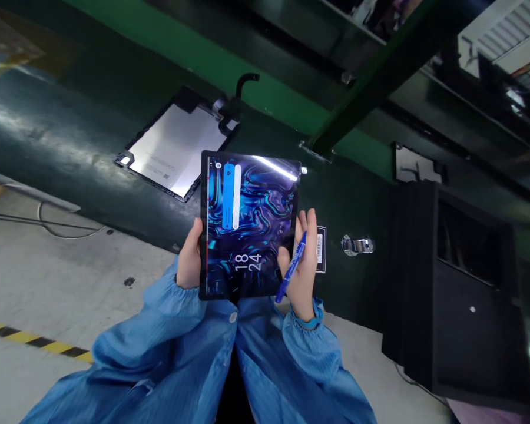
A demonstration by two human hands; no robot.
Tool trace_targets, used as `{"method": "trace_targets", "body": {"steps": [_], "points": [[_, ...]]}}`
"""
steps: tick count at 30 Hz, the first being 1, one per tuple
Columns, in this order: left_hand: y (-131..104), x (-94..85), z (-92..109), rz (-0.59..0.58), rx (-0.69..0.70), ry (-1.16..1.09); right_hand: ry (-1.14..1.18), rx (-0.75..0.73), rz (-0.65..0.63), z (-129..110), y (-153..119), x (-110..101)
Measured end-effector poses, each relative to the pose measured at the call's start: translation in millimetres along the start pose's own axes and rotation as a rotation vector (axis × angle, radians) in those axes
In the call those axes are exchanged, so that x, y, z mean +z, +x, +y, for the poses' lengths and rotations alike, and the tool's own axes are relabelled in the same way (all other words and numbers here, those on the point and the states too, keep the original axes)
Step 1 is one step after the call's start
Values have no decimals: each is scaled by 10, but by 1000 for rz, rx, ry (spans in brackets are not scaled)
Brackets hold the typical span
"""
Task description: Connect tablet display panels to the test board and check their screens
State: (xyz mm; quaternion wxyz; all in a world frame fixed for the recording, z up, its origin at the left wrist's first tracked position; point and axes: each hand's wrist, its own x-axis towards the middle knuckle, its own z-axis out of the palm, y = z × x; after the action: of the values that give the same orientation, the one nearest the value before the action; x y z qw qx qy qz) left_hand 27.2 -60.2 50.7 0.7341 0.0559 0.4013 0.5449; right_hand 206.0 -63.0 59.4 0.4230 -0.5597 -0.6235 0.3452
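Observation:
A lit tablet with a blue and purple swirl screen showing 18 24 is held up over the table's near edge. My left hand grips its left edge, fingers hidden behind it. On the right edge, my right hand has its thumb over the screen's border. A blue pen lies across that hand, between thumb and fingers. Behind the tablet to the left, an opened display panel with a silvery back rests on the table.
The green table runs across the view. A white label card and a shiny metal piece lie right of my right hand. A large black case stands at the right. A green post rises behind.

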Motion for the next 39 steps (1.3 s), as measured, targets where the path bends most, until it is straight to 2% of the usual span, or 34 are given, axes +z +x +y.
{"method": "trace_targets", "body": {"steps": [3,8,10,12,15,18,21,23,25,27,29,31,34,37,39], "points": [[-36,22,-1,-16,12,12,-52,20,-3,-55,-2,2],[-44,-12,-19,127,91,12,38,-2,-29,-113,-70,-12],[-41,-48,-28,144,109,25,61,-10,-32,-104,-98,-25],[-47,-77,-32,140,105,28,71,-15,-25,-82,-82,-72],[-78,-88,-30,112,54,31,29,-60,61,-69,81,-242],[-125,-82,-36,77,49,76,-151,-126,118,-116,366,-493],[-160,-100,-61,28,82,165,-447,-158,42,-209,605,-691],[-169,-129,-80,-17,105,220,-668,-190,1,-276,662,-740],[-168,-159,-90,-37,147,256,-854,-300,26,-340,621,-734],[-162,-180,-88,-33,181,272,-925,-513,50,-404,499,-715],[-156,-186,-77,-31,197,279,-875,-733,46,-467,335,-727],[-154,-184,-67,-47,197,281,-804,-852,68,-518,177,-789],[-159,-177,-69,-65,199,261,-796,-851,97,-555,25,-945],[-167,-178,-83,-54,189,242,-851,-844,-9,-540,-31,-1081],[-170,-185,-85,-26,183,239,-866,-849,-37,-513,-50,-1130]]}}
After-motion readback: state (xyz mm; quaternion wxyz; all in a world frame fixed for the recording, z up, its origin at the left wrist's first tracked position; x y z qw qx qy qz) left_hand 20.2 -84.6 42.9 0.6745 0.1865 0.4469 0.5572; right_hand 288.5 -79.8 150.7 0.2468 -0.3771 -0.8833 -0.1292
